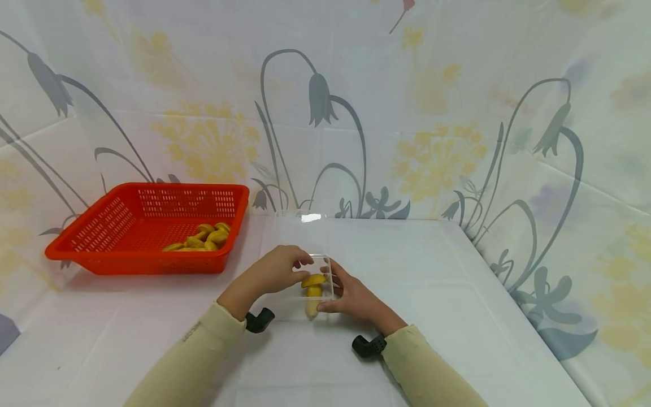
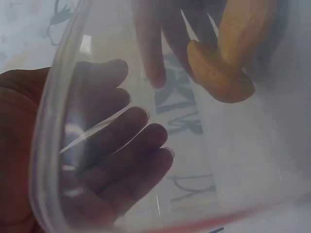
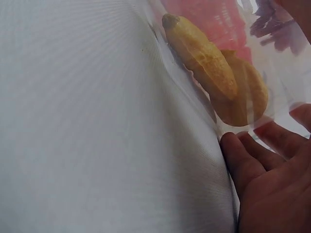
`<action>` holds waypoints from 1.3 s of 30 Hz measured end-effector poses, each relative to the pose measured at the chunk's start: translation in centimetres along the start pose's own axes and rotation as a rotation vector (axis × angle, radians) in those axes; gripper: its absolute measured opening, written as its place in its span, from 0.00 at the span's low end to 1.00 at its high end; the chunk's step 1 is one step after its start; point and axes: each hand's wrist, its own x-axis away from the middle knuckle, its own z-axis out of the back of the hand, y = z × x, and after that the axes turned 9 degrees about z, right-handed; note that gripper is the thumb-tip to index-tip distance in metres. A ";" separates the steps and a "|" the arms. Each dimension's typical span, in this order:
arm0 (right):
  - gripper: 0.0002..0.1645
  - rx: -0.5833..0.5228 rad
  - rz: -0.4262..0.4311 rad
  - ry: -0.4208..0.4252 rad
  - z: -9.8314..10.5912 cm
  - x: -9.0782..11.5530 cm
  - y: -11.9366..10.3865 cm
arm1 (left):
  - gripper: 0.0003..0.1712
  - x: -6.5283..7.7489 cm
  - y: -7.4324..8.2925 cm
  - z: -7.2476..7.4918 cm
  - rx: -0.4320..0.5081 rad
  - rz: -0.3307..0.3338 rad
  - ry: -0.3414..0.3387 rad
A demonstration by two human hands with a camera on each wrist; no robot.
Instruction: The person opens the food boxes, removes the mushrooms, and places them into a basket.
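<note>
A clear plastic container (image 1: pixel 300 297) stands in front of the person, with a yellow-capped mushroom (image 1: pixel 314 290) in it. The mushroom's pale stem points toward the person; in the right wrist view the mushroom (image 3: pixel 201 58) shows through the clear wall. My right hand (image 1: pixel 351 294) holds the container's right side, thumb near the front and fingers farther back. At the left side, my left hand (image 1: pixel 280 268) reaches over the container with its fingertips near the mushroom cap. In the left wrist view the left hand's loosely extended fingers (image 2: pixel 131 131) appear through the plastic, gripping nothing.
A red perforated basket (image 1: pixel 152 261) with several similar yellow mushrooms (image 1: pixel 205 237) stands at the left on the white-covered table (image 1: pixel 432 294). Behind the container a transparent panel (image 1: pixel 311 217) catches glare. A floral-printed sheet (image 1: pixel 218 85) hangs along the back and right.
</note>
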 end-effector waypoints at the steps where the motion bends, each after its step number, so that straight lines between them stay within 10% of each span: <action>1: 0.64 -0.002 0.001 0.000 0.0 0.0 0.0 | 0.18 -0.1 0.1 -0.1 -0.003 0.004 -0.008; 20: 0.64 -0.025 0.019 -0.002 0.1 0.0 0.2 | 0.18 -1.7 1.0 -1.6 -0.108 -0.066 -0.118; 39: 0.65 -0.039 0.043 -0.004 0.1 -0.1 0.8 | 0.07 -2.1 1.1 -2.9 -0.163 -0.048 -0.042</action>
